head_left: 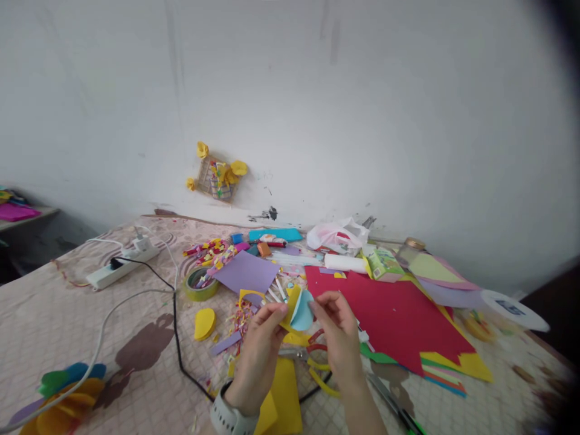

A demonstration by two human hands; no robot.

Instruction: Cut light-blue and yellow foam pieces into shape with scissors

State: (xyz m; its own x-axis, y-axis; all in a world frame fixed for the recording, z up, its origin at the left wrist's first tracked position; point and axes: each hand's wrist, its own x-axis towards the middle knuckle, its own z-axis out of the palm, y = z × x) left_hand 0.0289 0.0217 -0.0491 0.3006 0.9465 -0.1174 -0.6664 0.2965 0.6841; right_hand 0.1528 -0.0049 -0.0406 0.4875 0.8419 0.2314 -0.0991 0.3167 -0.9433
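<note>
Between my two hands is a small folded piece of light blue paper [302, 311] beside a yellow paper piece [293, 298]. My left hand [264, 344] pinches the yellow piece at its left side, thumb and forefinger together. At the right edge of the blue paper, the thumb and fingers of my right hand [336, 329] are closed on it. Below and between the hands lie scissors [318, 356] with red and yellow handles, partly hidden by my right hand. Yellow sheets [285, 396] rest under my left wrist. A cut yellow round piece [205, 324] lies to the left.
Red paper [389, 314] spreads at the right. A purple sheet [247, 272] and a tape roll [202, 284] lie left of centre. A power strip [122, 266] with cables sits farther left. Colourful petals [72, 393] lie front left. A plastic bag [338, 235] is at the back.
</note>
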